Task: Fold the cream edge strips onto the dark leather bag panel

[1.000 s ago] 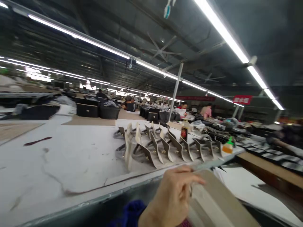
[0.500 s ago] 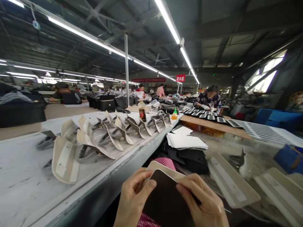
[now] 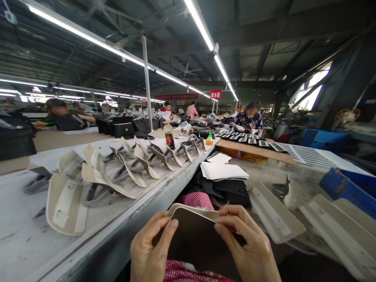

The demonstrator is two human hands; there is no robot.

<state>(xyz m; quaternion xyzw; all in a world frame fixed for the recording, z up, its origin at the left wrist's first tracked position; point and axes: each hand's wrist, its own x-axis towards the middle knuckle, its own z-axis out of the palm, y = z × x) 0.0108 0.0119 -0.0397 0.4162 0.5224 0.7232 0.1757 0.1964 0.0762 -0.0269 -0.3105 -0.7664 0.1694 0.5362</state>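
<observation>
My left hand (image 3: 152,243) pinches the left corner of a dark brown panel (image 3: 195,241) laid against a beige panel (image 3: 188,207), which looks like a bag flap. On the other side, my right hand (image 3: 249,239) grips the right corner of the same pair between thumb and fingers. Along the top the two edges sit close together, with the beige one showing behind. The lower part of the dark panel hangs over a pink checked cloth (image 3: 183,270) on my lap. Whether the panels are joined lower down is hidden.
Several curved beige flaps (image 3: 66,203) with clasps stand on the left table (image 3: 17,219). White sheets (image 3: 225,171) lie on black pieces ahead. More beige flaps (image 3: 277,215) rest at right, near a blue bin (image 3: 343,188). A glue bottle (image 3: 209,139) and co-worker (image 3: 248,119) are farther off.
Both hands have moved slightly left in view, and my left hand has slid outward along the edge. The dark panel's top edge now lies more level, closer to the beige edge.
</observation>
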